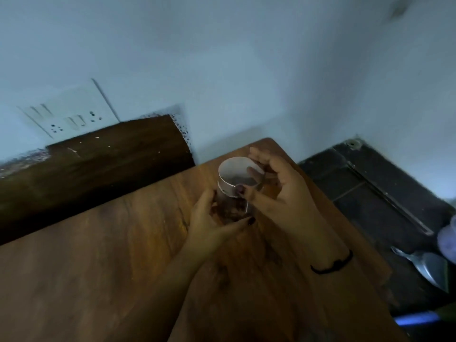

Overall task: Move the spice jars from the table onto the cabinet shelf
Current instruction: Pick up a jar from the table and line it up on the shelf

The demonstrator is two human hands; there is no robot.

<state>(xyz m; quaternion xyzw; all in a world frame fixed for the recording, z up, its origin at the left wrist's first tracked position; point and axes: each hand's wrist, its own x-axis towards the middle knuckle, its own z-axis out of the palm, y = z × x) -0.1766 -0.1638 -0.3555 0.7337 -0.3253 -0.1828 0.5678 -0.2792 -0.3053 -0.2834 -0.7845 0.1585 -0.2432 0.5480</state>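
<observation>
The jar (232, 208) sits almost upright between the hands, left hand (209, 218) gripping its body, right hand (278, 188) pinching its lid (234, 180).

A brown wood-grain worktop (98, 255) with a rounded far corner fills the lower view, dark streaks running through its grain. Beside it on the right, the dark tiled floor (357, 193) carries a grey metal scoop (429, 265).

No text, label, brand or number can be read; the spice jar (227, 182) and switch plate (74, 117) are too blurred.
</observation>
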